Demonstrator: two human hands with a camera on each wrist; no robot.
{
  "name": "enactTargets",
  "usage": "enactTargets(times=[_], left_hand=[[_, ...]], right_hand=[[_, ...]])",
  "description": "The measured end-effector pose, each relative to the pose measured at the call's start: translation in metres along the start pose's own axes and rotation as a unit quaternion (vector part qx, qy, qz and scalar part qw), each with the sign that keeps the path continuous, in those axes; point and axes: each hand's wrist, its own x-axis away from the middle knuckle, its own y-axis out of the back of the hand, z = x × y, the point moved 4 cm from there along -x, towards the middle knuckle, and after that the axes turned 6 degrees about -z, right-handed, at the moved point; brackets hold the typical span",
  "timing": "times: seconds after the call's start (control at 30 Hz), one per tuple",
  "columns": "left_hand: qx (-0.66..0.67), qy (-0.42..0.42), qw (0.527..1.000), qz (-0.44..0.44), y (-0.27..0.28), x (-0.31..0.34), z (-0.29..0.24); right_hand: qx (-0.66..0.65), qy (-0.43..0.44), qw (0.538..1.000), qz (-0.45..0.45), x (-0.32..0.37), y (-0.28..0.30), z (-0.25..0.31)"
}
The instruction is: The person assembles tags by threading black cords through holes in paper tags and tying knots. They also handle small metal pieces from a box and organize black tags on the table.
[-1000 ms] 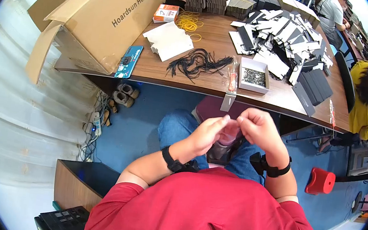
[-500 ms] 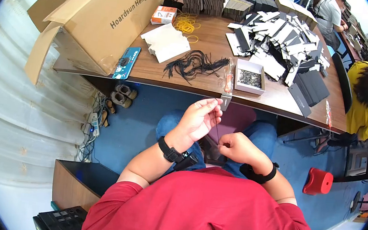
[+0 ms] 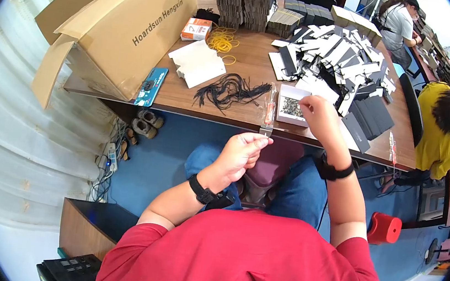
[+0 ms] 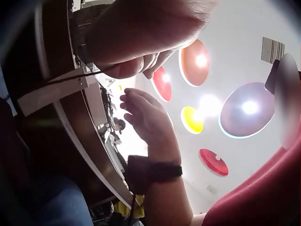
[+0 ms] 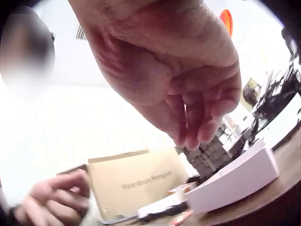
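The person's left hand [image 3: 237, 156] was in front of the table edge, its thumb and forefinger pinching a dark cord [image 4: 87, 74] that crossed a pale strip [image 4: 54, 92] jutting past the edge in the left wrist view. The right hand [image 3: 322, 115] hung over the white box [image 5: 235, 183] of small pieces [image 3: 291, 108], fingers bent down and bunched loosely; whether anything sat between the tips could not be told.

The box's upright walls stood around the pieces. Just left of it lay a packet with red in it [image 3: 270, 111], then a tangle of black cords [image 3: 230, 92], white card [image 3: 196, 62] and yellow bands [image 3: 223, 40] beside an orange-and-white carton [image 3: 196, 29]. Behind the box spread a heap of black and white tags [image 3: 337, 59], with dark cards [image 3: 369, 121] to its right. A large cardboard box [image 3: 138, 25] filled the table's left end.

The table [image 3: 180, 91] was brown wood, over a blue floor [image 3: 159, 177]. A pale curtain [image 3: 20, 134] hung at left; a red stool [image 3: 384, 229] and a person in yellow [image 3: 441, 118] were at right.
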Motion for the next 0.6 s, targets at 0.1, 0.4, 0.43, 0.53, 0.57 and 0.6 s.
enactTargets(times=[0.1, 0.4, 0.43, 0.53, 0.57, 0.6], left_hand=[[0.014, 0.03, 0.999, 0.015, -0.006, -0.004, 0.003], [-0.026, -0.012, 0.999, -0.042, 0.005, -0.02, -0.001], [-0.035, -0.029, 0.997, -0.061, 0.005, -0.021, -0.002], [-0.032, -0.038, 0.997, -0.065, 0.009, -0.025, -0.005], [-0.042, -0.055, 0.995, -0.075, 0.009, -0.026, -0.005], [-0.047, -0.073, 0.993, -0.077, 0.009, -0.026, -0.005]], right_hand=[[0.18, 0.065, 0.981, 0.017, -0.013, -0.036, -0.033], [0.097, -0.005, 0.995, -0.008, -0.016, -0.035, -0.032], [0.099, -0.042, 0.994, -0.035, -0.015, -0.03, -0.028], [-0.021, -0.045, 0.99, -0.129, -0.004, -0.018, -0.016], [-0.09, -0.09, 0.987, -0.094, 0.003, -0.018, -0.009], [-0.198, -0.125, 0.971, -0.048, 0.013, -0.025, -0.004]])
